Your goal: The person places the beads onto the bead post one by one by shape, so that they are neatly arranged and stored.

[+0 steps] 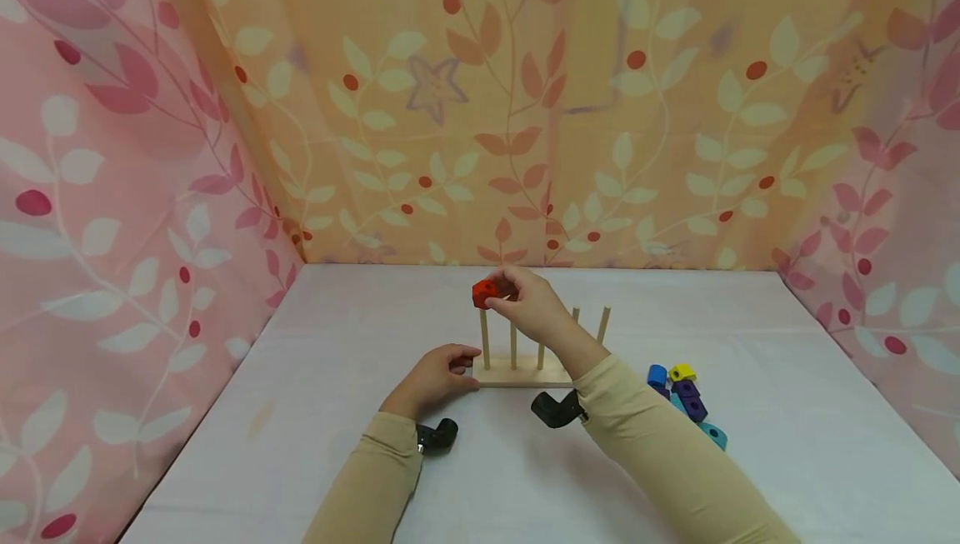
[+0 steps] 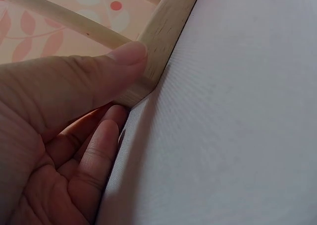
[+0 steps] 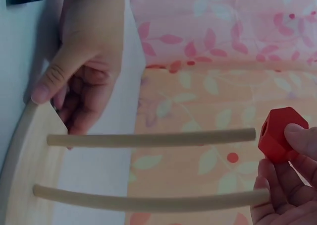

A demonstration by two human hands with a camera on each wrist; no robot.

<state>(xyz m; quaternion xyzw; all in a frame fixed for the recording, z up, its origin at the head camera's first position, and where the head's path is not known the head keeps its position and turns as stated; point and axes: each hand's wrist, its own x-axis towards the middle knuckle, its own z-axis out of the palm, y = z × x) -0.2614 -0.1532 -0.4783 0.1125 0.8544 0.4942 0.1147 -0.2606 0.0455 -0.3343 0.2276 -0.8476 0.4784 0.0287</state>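
Observation:
My right hand (image 1: pixel 534 304) pinches a red hexagonal bead (image 1: pixel 482 294) between thumb and fingers. In the right wrist view the hole of this bead faces the tip of the leftmost wooden peg (image 3: pixel 148 138), with a small gap between them. The peg is one of several upright rods on a pale wooden base (image 1: pixel 517 375). At the left end of that base my left hand (image 1: pixel 433 376) grips the corner. The left wrist view has its thumb (image 2: pixel 130 54) pressed on the wood and its other fingers curled near the end.
Right of the base lies a loose group of beads: a blue one (image 1: pixel 657 375), a yellow one (image 1: pixel 682 372), purple ones (image 1: pixel 690 401) and teal ones (image 1: pixel 714 434). A white cloth covers the table (image 1: pixel 300 411). Patterned curtains (image 1: pixel 525 111) stand behind and at both sides.

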